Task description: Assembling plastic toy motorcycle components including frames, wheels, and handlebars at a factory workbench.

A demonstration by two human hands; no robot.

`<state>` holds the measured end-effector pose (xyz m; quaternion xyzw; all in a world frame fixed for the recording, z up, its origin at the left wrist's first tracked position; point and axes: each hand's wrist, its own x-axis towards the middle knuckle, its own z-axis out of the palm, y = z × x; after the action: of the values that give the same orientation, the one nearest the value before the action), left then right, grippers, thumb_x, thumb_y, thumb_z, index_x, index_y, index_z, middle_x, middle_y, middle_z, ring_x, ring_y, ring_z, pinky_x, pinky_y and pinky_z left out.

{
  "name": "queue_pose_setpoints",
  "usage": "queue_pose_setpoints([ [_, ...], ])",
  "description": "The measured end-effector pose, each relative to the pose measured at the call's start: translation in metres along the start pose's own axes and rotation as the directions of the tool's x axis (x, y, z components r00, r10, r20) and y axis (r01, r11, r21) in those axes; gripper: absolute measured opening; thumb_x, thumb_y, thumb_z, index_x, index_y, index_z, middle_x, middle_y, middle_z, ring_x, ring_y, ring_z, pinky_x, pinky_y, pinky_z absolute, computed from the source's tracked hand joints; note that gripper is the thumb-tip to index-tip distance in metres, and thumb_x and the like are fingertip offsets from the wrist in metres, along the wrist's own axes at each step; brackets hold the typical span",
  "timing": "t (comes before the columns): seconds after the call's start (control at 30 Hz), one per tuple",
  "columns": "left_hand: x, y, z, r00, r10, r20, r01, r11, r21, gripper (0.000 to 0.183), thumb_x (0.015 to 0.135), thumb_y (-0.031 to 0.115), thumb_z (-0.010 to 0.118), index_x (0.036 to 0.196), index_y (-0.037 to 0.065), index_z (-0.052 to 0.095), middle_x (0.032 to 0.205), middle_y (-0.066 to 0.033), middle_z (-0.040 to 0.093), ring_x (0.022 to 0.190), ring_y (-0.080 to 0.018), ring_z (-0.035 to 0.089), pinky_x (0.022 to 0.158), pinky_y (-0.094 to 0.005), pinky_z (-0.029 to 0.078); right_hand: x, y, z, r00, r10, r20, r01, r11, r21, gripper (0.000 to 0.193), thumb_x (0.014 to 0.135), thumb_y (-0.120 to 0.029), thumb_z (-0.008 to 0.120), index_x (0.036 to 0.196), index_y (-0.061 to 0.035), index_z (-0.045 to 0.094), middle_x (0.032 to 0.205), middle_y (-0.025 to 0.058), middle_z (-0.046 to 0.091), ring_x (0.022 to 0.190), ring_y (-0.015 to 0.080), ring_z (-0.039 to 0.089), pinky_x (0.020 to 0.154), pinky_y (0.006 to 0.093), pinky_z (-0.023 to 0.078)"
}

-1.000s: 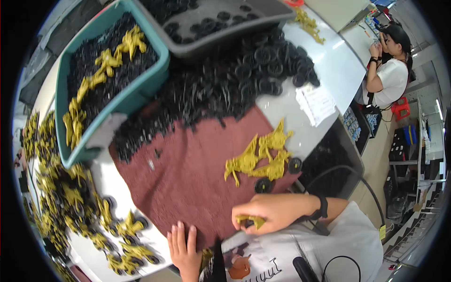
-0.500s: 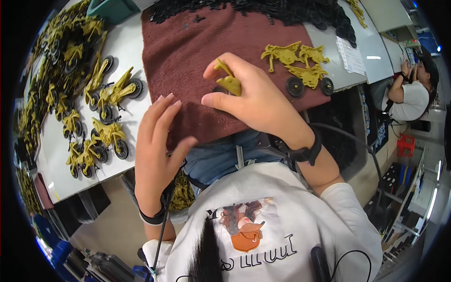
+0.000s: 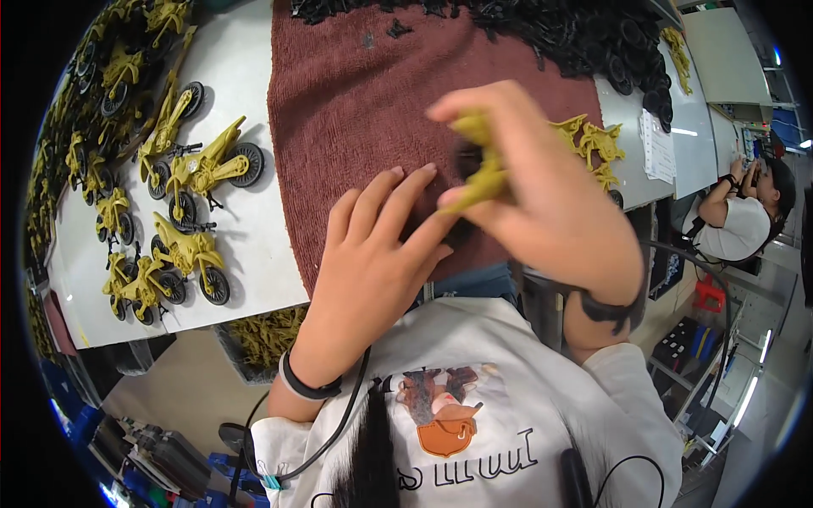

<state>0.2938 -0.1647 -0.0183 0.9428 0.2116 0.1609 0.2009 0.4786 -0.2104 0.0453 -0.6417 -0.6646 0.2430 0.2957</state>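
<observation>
My right hand point(image 3: 555, 190), blurred by motion, grips a yellow toy motorcycle point(image 3: 484, 179) above the dark red cloth. A black part point(image 3: 467, 157) shows on the toy, partly behind my fingers. My left hand point(image 3: 373, 241) reaches over the cloth with its fingers spread and pointing away from me. Its index finger comes up against the lower end of the toy, and its thumb is partly tucked below. A dark shape near that thumb is too hidden to name. Beyond my right hand, yellow motorcycle bodies point(image 3: 601, 142) lie on the cloth, partly covered by the hand.
The dark red cloth point(image 3: 339, 102) covers the middle of the white table point(image 3: 254, 267). Several wheeled toy motorcycles point(image 3: 207, 165) stand at left beside a large yellow pile point(image 3: 59, 144). Black parts point(image 3: 584, 42) are heaped at the back. At far right, another person point(image 3: 741, 207) sits working.
My left hand has moved right and forward to the toy. The right hand has shifted right with the motorcycle and turned it. The whole view has also shifted slightly.
</observation>
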Motion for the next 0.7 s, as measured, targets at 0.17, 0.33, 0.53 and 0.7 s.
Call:
queue_pose_setpoints([
  [0.17, -0.013, -0.015, -0.024, 0.967, -0.189, -0.17, 0.135, 0.948, -0.287, 0.029, 0.077, 0.006, 0.07, 0.106, 0.003, 0.064, 0.105, -0.0112, 0.064, 0.092, -0.0296, 0.063, 0.078, -0.0368, 0.05, 0.012, 0.011, 0.023, 1.0, -0.01, 0.002, 0.01, 0.993, -0.122, 0.05, 0.07, 0.006, 0.061, 0.118, -0.001, 0.05, 0.122, 0.0185, 0.048, 0.116, 0.0372, 0.048, 0.098, 0.0403, 0.04],
  [0.33, -0.011, -0.021, -0.049, 0.953, -0.287, -0.102, 0.256, 0.936, -0.24, 0.02, 0.08, 0.005, 0.067, 0.1, 0.004, 0.065, 0.096, -0.012, 0.065, 0.085, -0.0299, 0.062, 0.073, -0.0372, 0.048, -0.005, 0.0, 0.001, 0.969, 0.103, -0.223, -0.134, 0.982, -0.13, 0.038, 0.081, -0.015, 0.075, 0.11, -0.0074, 0.053, 0.078, -0.0007, 0.048, 0.072, 0.0094, 0.047, 0.065, 0.0219, 0.04],
  [0.53, -0.01, -0.026, -0.067, 0.951, -0.295, -0.094, 0.262, 0.928, -0.264, 0.021, 0.083, 0.002, 0.064, 0.103, 0.002, 0.064, 0.097, -0.0143, 0.065, 0.086, -0.0309, 0.063, 0.074, -0.0353, 0.049, -0.007, 0.003, 0.009, 0.989, 0.012, -0.148, -0.001, 0.997, 0.076, 0.039, 0.091, -0.032, 0.065, 0.113, -0.0029, 0.051, 0.094, 0.0032, 0.049, 0.082, 0.0106, 0.045, 0.07, 0.0215, 0.039],
  [0.7, -0.022, -0.026, -0.08, 0.954, -0.298, -0.019, 0.281, 0.918, -0.28, 0.022, 0.082, 0.001, 0.063, 0.104, 0.001, 0.064, 0.099, -0.0153, 0.065, 0.088, -0.0318, 0.063, 0.076, -0.0353, 0.049, 0.004, 0.0, 0.026, 0.885, 0.168, -0.435, 0.076, 0.868, 0.49, 0.048, 0.093, -0.041, 0.061, 0.116, -0.0001, 0.054, 0.107, 0.0058, 0.054, 0.093, 0.0111, 0.056, 0.081, 0.0243, 0.049],
])
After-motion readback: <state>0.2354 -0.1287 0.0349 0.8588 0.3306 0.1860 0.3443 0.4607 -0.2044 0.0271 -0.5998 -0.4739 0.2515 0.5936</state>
